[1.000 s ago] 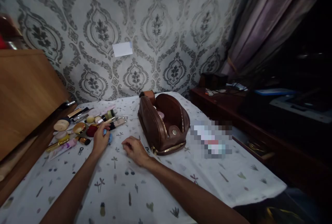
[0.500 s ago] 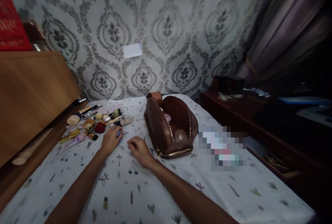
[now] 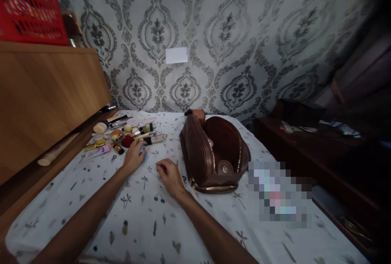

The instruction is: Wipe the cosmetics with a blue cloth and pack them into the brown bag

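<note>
My left hand (image 3: 133, 157) lies on the patterned sheet (image 3: 152, 223) with its fingers curled over a small blue object (image 3: 142, 152). Just beyond it is a scatter of cosmetics (image 3: 122, 133): brushes, tubes, round compacts and a dark red puff. My right hand (image 3: 169, 176) rests knuckles-up on the sheet with the fingers bent under, nothing visible in it. To its right stands an open brown leather pouch (image 3: 214, 154) with a gold zip; something pink shows inside it.
A wooden headboard panel (image 3: 45, 97) runs along the left, with a red crate (image 3: 27, 7) on top. A dark wooden side table (image 3: 305, 141) with small items stands at the right. Patterned wallpaper with a white card (image 3: 176, 55) is behind. A blurred patch lies right of the pouch.
The view has swung left and slightly up, bringing the red crate into sight. Both hands have stayed on the sheet in nearly the same pose beside the cosmetics and the pouch.
</note>
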`<state>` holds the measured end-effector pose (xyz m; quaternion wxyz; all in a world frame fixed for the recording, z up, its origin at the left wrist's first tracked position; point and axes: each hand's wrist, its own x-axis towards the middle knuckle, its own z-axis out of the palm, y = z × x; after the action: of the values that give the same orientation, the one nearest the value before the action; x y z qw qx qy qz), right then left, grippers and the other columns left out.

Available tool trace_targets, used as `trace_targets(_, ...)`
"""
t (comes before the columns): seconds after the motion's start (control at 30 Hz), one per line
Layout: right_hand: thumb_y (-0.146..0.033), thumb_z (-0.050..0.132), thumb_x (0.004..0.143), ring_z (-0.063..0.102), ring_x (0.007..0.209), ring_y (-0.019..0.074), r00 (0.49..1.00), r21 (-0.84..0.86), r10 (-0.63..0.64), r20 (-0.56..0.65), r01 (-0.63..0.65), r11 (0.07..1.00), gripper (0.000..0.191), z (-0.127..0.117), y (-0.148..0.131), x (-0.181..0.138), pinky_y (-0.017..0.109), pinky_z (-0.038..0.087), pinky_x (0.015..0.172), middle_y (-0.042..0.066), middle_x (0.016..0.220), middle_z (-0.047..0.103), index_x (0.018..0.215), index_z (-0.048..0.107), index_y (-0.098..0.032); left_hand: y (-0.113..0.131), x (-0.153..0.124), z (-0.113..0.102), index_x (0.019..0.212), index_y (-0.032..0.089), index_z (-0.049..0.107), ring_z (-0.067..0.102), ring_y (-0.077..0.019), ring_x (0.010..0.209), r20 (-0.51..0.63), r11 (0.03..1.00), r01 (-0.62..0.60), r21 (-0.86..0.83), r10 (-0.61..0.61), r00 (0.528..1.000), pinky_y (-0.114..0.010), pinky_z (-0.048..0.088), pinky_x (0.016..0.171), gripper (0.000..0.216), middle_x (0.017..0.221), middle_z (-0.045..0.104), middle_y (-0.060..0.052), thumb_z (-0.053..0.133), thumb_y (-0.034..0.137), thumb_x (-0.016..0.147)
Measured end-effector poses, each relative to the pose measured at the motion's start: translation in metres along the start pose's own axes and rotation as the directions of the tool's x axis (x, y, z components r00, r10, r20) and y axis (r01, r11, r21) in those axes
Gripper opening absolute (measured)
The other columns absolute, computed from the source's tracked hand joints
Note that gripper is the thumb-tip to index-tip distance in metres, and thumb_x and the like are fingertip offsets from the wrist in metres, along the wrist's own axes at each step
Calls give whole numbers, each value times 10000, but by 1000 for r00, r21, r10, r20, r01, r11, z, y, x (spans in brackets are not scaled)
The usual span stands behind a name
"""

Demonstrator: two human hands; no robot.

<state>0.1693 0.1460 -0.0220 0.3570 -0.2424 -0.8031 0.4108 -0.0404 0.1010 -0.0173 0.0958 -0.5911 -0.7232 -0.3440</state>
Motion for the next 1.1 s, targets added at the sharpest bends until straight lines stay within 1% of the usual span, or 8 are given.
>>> trace_targets(0.3,-123,531,830,609,738,171,999,76,-3,33,1,997,196,2,6,2,276,483,666,39,800,658,914,692,-196,9,-2,-2,1062,223,627,590,-237,1070,39,999,31,8,-31,999,-368,497,946,302,1072,614,-69,463,140,823)
trace_targets(0.4,-130,527,835,600,727,165,999,68,-17,28,15,998,193,3,9,3,275,476,665,39,801,659,912,693,-192,5,4,-15,1072,225,641,581,-244,1114,6,999,11,51,-11,1000,-374,480,983,311,1115,623,-73,470,133,829)
trace_targets(0.47,-126,527,828,597,724,160,999,58,-16,29,14,998,192,3,9,3,274,472,673,34,798,654,902,692,-191,-11,14,-32,1089,230,651,557,-271,1171,-65,992,28,122,-20,998,-407,454,1030,321,1183,614,-83,494,140,824)
trace_targets(0.57,-126,531,824,599,735,162,999,56,-9,37,7,998,191,3,8,3,276,472,689,35,805,653,901,695,-189,-50,35,-63,1160,211,647,517,-323,1238,-151,972,141,187,-113,982,-461,428,1064,395,1295,566,-119,550,173,779)
trace_targets(0.63,-129,532,828,600,738,164,999,53,-6,36,4,999,194,1,7,3,280,474,702,38,812,657,904,700,-186,-77,48,-77,1196,192,642,540,-337,1199,-25,969,187,160,-185,982,-461,457,1026,496,1283,585,-137,615,198,701)
trace_targets(0.77,-128,532,829,587,708,155,999,42,3,43,-5,999,196,-1,4,3,281,478,702,32,807,662,900,707,-185,-108,62,-85,1129,162,667,641,-267,955,120,984,153,94,-164,979,-394,538,884,509,1030,697,-74,640,217,623)
trace_targets(0.9,-142,542,832,585,714,149,999,45,-4,45,2,999,180,-1,4,3,271,474,688,30,823,663,896,703,-191,-109,57,-82,1105,185,677,628,-269,969,103,986,140,91,-149,984,-390,528,896,471,1012,696,-61,653,228,637)
trace_targets(1.1,-147,535,827,603,738,156,998,55,14,64,-18,998,186,1,7,4,274,476,691,39,840,661,900,702,-184,-82,44,-92,1261,229,622,548,-296,1160,-43,978,129,163,-123,991,-407,471,1006,489,1236,607,-93,619,268,773)
